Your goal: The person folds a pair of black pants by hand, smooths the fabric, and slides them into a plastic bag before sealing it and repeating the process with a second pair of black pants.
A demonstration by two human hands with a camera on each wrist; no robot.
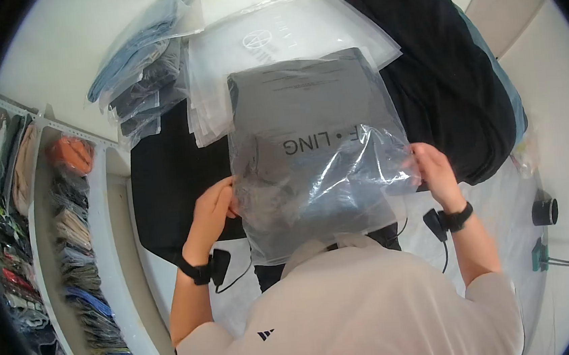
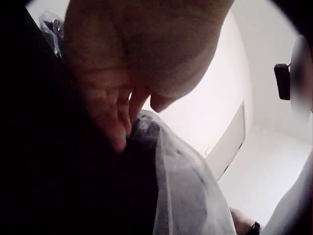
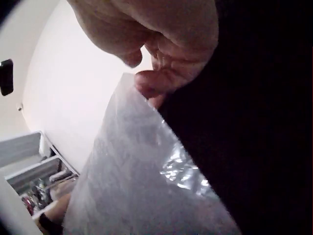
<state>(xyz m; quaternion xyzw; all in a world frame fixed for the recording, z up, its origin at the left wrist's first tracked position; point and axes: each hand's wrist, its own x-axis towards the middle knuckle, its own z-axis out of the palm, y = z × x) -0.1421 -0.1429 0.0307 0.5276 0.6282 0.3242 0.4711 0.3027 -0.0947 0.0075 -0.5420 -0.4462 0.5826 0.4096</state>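
Note:
A clear plastic garment bag [image 1: 311,175] with a folded dark grey garment inside lies in front of the person, its printed lettering upside down in the head view. The near end of the plastic is slack and reaches the person's shirt front. My left hand [image 1: 214,204] holds the bag's left edge; in the left wrist view its thumb and fingers sit right at the plastic. On the opposite edge, my right hand [image 1: 435,172] pinches the bag. Curled fingers [image 3: 151,81] meet a corner of the translucent plastic [image 3: 127,147] in the right wrist view.
Behind the bag lie flat white printed plastic bags [image 1: 311,23]. Bagged folded clothes [image 1: 146,68] are piled at the back left on a black surface [image 1: 176,180]. A black cloth heap [image 1: 453,88] stands at right. Shelves [image 1: 43,198] of bagged clothes line the left.

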